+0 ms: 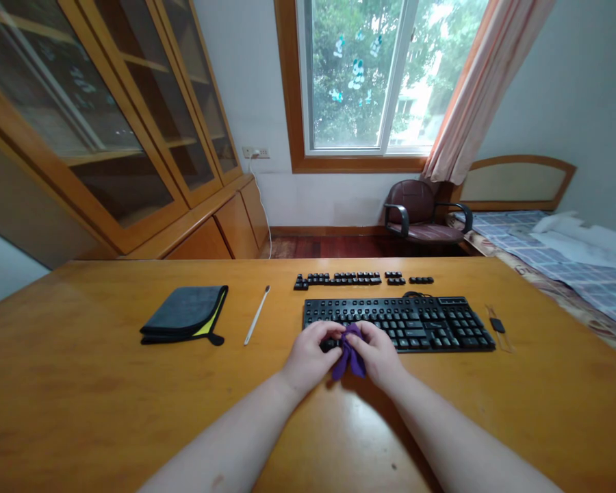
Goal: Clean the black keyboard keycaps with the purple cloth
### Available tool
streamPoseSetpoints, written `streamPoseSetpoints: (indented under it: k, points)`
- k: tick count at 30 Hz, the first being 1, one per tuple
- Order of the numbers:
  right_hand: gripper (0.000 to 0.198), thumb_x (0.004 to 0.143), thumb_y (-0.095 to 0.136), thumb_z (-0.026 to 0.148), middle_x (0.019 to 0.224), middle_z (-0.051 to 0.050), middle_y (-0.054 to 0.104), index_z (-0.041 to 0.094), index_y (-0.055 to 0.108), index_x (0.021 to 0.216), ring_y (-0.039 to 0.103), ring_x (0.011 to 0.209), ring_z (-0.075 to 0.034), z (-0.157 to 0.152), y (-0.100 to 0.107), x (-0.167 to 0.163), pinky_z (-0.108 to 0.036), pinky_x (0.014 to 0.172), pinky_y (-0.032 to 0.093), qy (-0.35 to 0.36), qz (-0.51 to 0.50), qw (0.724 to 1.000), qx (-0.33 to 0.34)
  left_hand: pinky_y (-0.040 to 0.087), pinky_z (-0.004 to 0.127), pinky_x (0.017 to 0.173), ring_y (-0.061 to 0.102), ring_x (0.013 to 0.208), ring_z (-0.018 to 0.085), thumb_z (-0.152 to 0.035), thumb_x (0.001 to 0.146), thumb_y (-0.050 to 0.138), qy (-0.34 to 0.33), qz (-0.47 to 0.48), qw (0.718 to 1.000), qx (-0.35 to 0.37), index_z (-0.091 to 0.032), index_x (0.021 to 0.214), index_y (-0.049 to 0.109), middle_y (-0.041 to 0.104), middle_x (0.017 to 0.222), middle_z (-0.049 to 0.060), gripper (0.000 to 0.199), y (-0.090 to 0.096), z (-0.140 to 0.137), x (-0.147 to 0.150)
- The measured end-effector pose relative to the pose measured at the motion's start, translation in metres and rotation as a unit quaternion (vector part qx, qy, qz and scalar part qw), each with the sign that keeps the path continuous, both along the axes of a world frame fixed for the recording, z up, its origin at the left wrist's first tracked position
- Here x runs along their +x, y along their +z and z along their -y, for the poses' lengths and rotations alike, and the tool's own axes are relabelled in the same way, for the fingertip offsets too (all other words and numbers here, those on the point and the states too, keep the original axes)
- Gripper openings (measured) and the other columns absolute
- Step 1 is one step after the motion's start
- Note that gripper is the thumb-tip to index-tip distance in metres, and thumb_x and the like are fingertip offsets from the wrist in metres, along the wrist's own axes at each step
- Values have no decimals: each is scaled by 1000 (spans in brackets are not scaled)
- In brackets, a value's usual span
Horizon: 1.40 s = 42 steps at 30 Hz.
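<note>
Both hands meet just in front of the black keyboard (413, 325), over its near left part. Between the fingers of my left hand (311, 352) is a small black piece (330, 344) that looks like a keycap. My right hand (380, 352) pinches a purple cloth (348, 359) against that piece, and the cloth's ends hang down. Behind the keyboard, loose black keycaps (356, 279) are lined up in rows. The top row of the keyboard shows bare switches. My hands hide part of its left side.
A folded grey cloth (185, 311) with black edging and a white toothbrush (257, 316) lie to the left. A wire keycap puller (497, 325) rests right of the keyboard. Beyond the wooden table (107, 411) stand a chair (415, 212), a bed (559, 236) and a glass-door cabinet (185, 185).
</note>
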State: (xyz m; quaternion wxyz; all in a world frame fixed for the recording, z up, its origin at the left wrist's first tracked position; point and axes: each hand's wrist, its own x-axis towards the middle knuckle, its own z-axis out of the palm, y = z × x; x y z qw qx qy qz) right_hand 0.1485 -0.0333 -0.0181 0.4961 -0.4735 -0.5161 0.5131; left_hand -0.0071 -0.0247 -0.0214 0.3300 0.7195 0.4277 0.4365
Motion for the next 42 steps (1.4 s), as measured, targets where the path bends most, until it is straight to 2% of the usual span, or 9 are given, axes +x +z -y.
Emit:
streamPoseSetpoints:
  k: [3, 7, 13, 16, 23, 29, 37, 39, 42]
  points:
    - [24, 71, 63, 39, 74, -3, 62, 17, 61, 81, 55, 67, -16, -3, 4, 3, -27, 63, 44, -14, -59, 998, -17, 51, 29, 76, 59, 79, 15, -11, 64, 69, 10, 43, 999, -11, -19, 85, 62, 62, 83, 1, 24, 0, -2, 0]
    - [26, 70, 63, 35, 82, -4, 63, 19, 60, 90, 58, 74, -18, -4, 8, 8, -28, 66, 45, -82, -58, 995, -1, 50, 31, 84, 61, 85, 15, -17, 63, 72, 32, 142, 988, -44, -18, 89, 59, 62, 89, 3, 29, -1, -8, 0]
    - [6, 65, 50, 18, 71, -1, 58, 21, 55, 62, 55, 69, -16, -2, 4, 9, -28, 64, 44, -18, -67, 997, 33, 46, 35, 93, 61, 96, 17, -15, 67, 68, 20, 229, 968, -97, -18, 98, 55, 63, 98, 5, 34, -2, -12, 0]
    - [10, 65, 49, 17, 73, -3, 61, 19, 57, 59, 55, 73, -17, -2, 3, 8, -28, 67, 43, -1, -44, 998, 52, 44, 36, 95, 60, 100, 18, -15, 71, 64, 9, 209, 974, -81, -18, 100, 56, 64, 101, 7, 30, -2, -10, -1]
    - [27, 73, 60, 38, 78, -5, 67, 18, 67, 89, 54, 62, -15, 0, 10, 4, -25, 53, 40, -17, -28, 999, -29, 44, 36, 94, 59, 100, 19, -15, 77, 57, -8, 120, 992, -39, -19, 101, 60, 65, 102, 6, 24, 4, -5, -5]
    - [32, 68, 67, 38, 76, -5, 68, 18, 68, 93, 56, 62, -14, 1, 12, 3, -26, 56, 43, 4, -27, 999, -41, 43, 37, 95, 57, 102, 19, -16, 81, 54, -71, 59, 996, 16, -20, 99, 62, 63, 104, 7, 20, 11, -4, -7]
    - [33, 69, 67, 39, 62, 0, 62, 17, 69, 93, 47, 48, -10, 3, 13, 3, -24, 46, 39, 7, -23, 998, -61, 43, 37, 94, 55, 104, 18, -20, 81, 57, -53, 33, 997, 52, -23, 96, 66, 61, 106, 6, 18, 10, -6, -7]
    - [30, 69, 67, 37, 64, -1, 63, 17, 70, 90, 49, 49, -10, 3, 12, 3, -25, 48, 41, 2, -5, 999, -53, 44, 36, 92, 55, 101, 18, -21, 82, 56, -45, 19, 997, 52, -25, 98, 67, 60, 103, 6, 20, 12, -6, -8]
    - [23, 68, 68, 33, 78, -5, 68, 18, 70, 86, 60, 67, -16, 2, 11, 4, -30, 65, 48, -12, 26, 1000, -13, 46, 34, 87, 57, 94, 17, -21, 79, 59, -51, 19, 997, 48, -24, 96, 67, 61, 95, 6, 19, 13, -6, -9]
